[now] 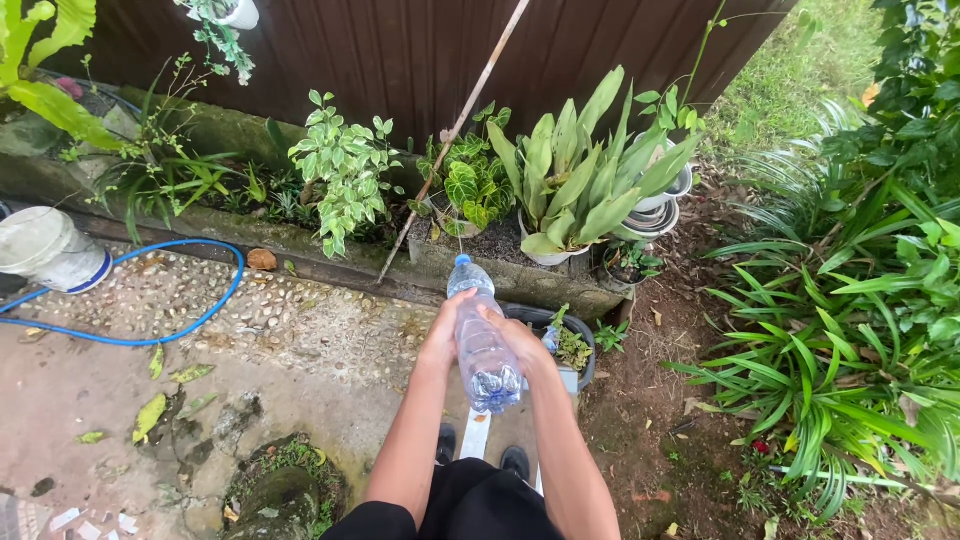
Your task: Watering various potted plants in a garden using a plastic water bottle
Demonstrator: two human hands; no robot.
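Head view is showing a clear, crinkled plastic bottle with a blue cap [482, 335] tilting cap-away above a small dark pot of greenery [572, 347], with the left hand [441, 335] and right hand [517, 340] both wrapping closed around its middle. Open paved ground [100, 390] is lying to the left, while a low concrete planter ledge [520, 280] and leafy plants [850, 340] are crowding ahead and right.

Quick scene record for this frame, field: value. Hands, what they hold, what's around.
left hand: grips the bottle from its left side
right hand: grips the bottle from its right side
bottle: clear plastic, blue cap, tilted with the cap away from the person
below bottle: small dark pot with a plant
behind: potted plants along a dark fence
ground left: blue hose, white bucket
right: leafy plants
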